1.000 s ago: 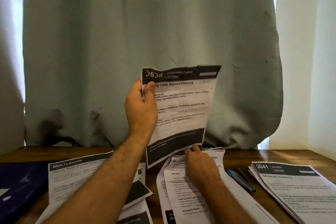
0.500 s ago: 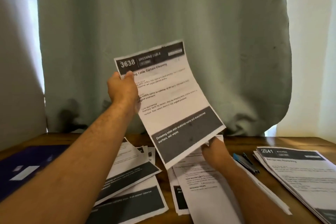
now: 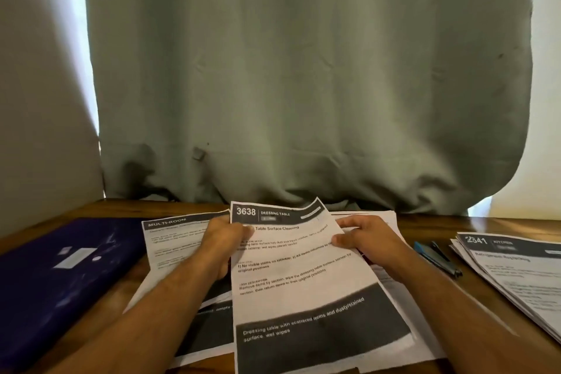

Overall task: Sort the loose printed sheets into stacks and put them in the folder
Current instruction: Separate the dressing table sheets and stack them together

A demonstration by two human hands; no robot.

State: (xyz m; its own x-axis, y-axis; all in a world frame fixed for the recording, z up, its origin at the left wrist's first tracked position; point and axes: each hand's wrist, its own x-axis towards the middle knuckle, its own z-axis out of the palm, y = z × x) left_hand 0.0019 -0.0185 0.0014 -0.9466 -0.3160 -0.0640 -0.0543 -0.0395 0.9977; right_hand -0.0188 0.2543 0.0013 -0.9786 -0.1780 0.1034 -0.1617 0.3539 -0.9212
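Both grips, left hand point(image 3: 223, 240) and right hand point(image 3: 362, 237), apparently pinch the sheet point(image 3: 303, 276) above the wooden table point(image 3: 491, 343), curtain point(image 3: 303, 70) behind.

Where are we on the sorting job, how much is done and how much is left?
Partly done: a kitchen stack lies squared at the right. In hand: both the left hand and the right hand hold the 3638 dressing table sheet low over the middle pile. Left: the multi-room sheets and the papers beneath lie fanned out, and the purple folder lies closed with nothing filed that shows.
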